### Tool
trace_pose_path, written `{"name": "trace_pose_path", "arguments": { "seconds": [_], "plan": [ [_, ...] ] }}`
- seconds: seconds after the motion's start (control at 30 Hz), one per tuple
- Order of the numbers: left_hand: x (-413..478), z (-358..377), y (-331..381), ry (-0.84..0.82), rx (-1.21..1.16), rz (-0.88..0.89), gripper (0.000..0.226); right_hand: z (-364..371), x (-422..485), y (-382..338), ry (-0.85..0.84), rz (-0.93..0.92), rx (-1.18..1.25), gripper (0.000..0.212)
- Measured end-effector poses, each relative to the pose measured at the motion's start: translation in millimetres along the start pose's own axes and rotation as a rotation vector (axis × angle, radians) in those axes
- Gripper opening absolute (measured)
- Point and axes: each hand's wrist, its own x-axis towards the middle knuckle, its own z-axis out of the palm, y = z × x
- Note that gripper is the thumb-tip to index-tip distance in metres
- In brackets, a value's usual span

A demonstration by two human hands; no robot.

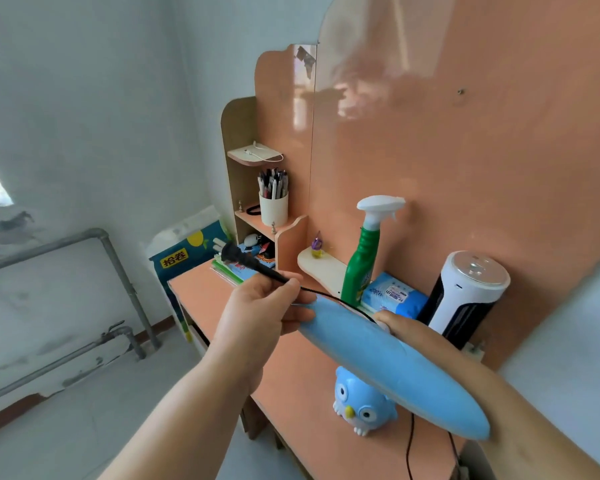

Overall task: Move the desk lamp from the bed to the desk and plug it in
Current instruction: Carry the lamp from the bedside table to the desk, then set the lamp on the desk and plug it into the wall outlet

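Lamp [388, 365], a blue owl-shaped one, is sitting on the desk [302, 382], its long shade tilting over the owl base [362, 407]. The left hand [260, 313] is pinching the black cord [329, 297] just behind the plug [234, 256], holding it up above the desk. The right hand [416, 332] is resting behind the shade; its grip cannot be told. Crowding the desk's back edge are a green spray bottle [364, 258], a tissue pack [394, 297] and a white-and-black cylinder [465, 299]. Farther left, a pen cup [273, 202] is standing on a shelf, with books [236, 270] below the plug.
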Motion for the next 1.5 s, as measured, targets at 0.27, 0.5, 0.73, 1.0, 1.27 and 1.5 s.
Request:
{"name": "trace_pose_path", "arguments": {
  "seconds": [0.27, 0.5, 0.73, 1.0, 1.27, 1.5],
  "plan": [
    [7, -2, 1, -0.113, 0.041, -0.011, 0.011, 13, -18, 14, 0.090, 0.044, 0.148, 0.042],
    [11, -13, -3, -0.146, 0.042, -0.045, 0.010, 1, -44, -6, 0.281, 0.116, 0.251, 0.015],
    [15, -21, -5, -0.169, 0.065, -0.049, 0.009, -6, -64, -40, 0.371, 0.043, 0.272, 0.011],
    [14, -22, -6, -0.254, 0.012, -0.006, 0.007, -16, -87, -88, 0.424, -0.089, 0.200, 0.012],
    [4, -17, 8, -0.375, 0.022, 0.144, 0.013, -20, -106, -122, 0.535, -0.198, 0.232, 0.023],
    [-11, -1, 23, -0.516, -0.056, 0.218, 0.022, -27, -125, -134, 0.605, -0.342, 0.396, 0.033]
  ]
}}
